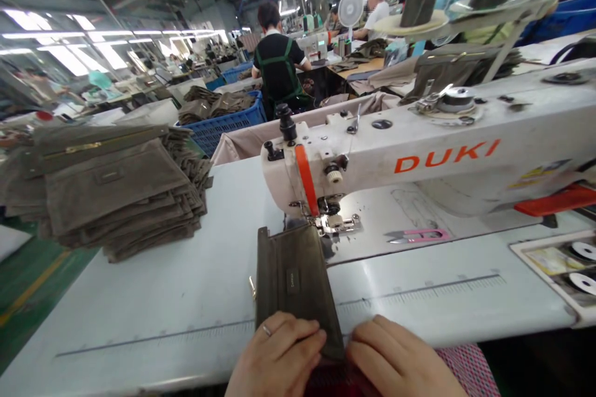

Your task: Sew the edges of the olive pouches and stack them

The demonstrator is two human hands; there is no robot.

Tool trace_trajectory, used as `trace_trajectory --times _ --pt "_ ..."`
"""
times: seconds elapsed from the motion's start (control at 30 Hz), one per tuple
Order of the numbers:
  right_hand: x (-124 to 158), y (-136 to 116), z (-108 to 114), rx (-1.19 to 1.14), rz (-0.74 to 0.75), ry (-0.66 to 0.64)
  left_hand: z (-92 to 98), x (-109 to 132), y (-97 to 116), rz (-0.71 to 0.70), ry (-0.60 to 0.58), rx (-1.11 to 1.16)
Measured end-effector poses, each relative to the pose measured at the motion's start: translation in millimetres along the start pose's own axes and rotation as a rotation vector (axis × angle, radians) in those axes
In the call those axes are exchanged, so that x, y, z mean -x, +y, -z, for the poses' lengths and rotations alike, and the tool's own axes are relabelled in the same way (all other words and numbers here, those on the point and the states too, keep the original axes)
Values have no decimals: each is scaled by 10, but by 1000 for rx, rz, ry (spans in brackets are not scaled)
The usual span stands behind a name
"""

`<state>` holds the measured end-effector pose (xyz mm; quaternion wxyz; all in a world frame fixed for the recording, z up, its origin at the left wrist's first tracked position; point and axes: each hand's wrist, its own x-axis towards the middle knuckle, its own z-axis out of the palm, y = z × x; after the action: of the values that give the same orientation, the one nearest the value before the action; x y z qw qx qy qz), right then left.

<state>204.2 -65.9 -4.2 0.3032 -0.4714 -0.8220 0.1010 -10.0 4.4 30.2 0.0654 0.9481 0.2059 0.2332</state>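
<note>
left hand (pixel 274 353), grip spread flat, on matte olive rectangular panel (pixel 293 276); right hand (pixel 400 360) alongside, grip unclear

Wide open white table (pixel 153 304) across the lower left, but the stack of grey pieces (pixel 116 198) walls the left edge, the sewing machine (pixel 442 155) looms over centre-right, the dark panel (pixel 293 279) fills the needle lane, and pink snips (pixel 416 236) lie just right of it.
</note>
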Motion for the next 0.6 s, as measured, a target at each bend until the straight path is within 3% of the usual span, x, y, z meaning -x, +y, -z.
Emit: trace_trajectory --times 0.1,0.23,0.37,0.47,0.6 --pt "-31 -3 -50 52 93 135 -12 40 42 12 -9 -100" --pt "-56 9 -45 67 122 197 -141 124 114 44 17 -287" --pt "-48 33 1 72 187 193 -102 121 113 170 -42 -86" --pt "-24 37 13 57 185 185 -5 84 88 268 24 104" --pt "-21 15 -20 75 178 205 5 49 102 170 36 64"
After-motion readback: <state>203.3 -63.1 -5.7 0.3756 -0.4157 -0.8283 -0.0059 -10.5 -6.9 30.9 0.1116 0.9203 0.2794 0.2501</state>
